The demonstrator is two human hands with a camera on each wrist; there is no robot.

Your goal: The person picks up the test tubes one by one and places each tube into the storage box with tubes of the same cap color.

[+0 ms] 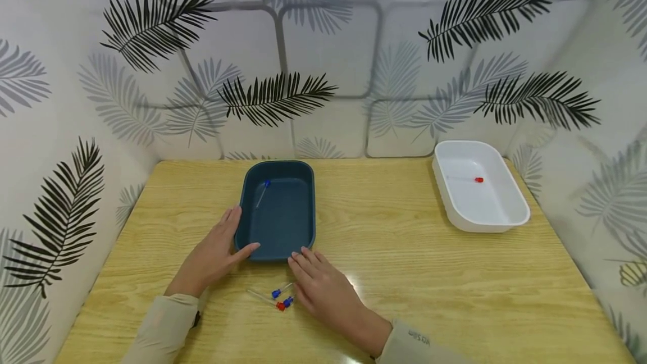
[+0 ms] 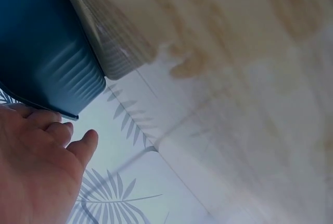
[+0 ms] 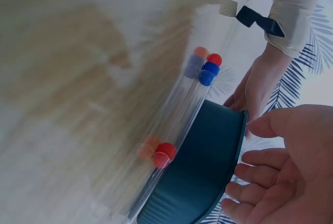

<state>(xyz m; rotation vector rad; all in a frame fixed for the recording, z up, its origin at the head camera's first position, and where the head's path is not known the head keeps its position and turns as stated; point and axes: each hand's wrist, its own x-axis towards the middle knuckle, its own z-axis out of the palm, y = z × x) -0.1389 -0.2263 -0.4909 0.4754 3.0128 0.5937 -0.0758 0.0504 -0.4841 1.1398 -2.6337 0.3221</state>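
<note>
A dark blue plastic tray (image 1: 313, 206) lies at the left middle of the table. My left hand (image 1: 214, 257) touches it at the near left corner, thumb over the near rim and straight fingers along the left wall. At the near right corner, the fingertips of my right hand (image 1: 331, 294) are right at the rim. Inside the tray lies a clear tube with a blue cap (image 1: 267, 183). Between my hands, in front of the tray, lie a red-capped tube (image 1: 263, 297), a blue-capped tube (image 1: 276, 293) and another blue cap (image 1: 288, 301), close together.
A white tray (image 1: 457, 215) stands at the back right of the wooden table (image 1: 394, 251), with a red-capped tube (image 1: 478, 180) in it. Leaf-patterned covering (image 1: 328, 44) rises behind the table and at both sides.
</note>
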